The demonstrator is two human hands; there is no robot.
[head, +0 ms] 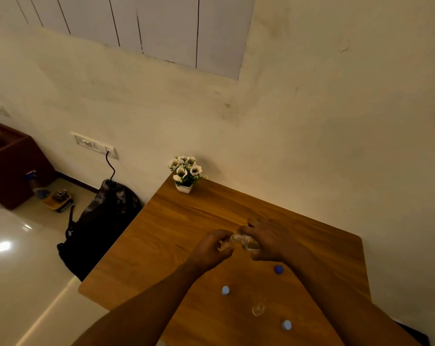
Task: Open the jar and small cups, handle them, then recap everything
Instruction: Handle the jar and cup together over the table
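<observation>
Your right hand point(269, 242) holds the clear jar point(244, 242) tilted above the worktop point(161, 233); your left hand point(212, 245) pinches something small at its mouth. It looks like glass, probably slick and fragile: wrap the body, not the rim.

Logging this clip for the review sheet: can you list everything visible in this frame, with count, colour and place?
Table: 1, brown wood, against the wall.
Flower pot: 1, white, table's far corner.
Blue caps: 3, loose on the table near the person.
Small clear cup: 1, open, standing between the caps.
Clear jar: 1, tilted, held between both hands.
Backpack: 1, dark, on the floor left of the table.
Wall socket: 1, white, cable plugged in.
Left hand: holds something small; unclear what.
Right hand: grips the jar.
</observation>
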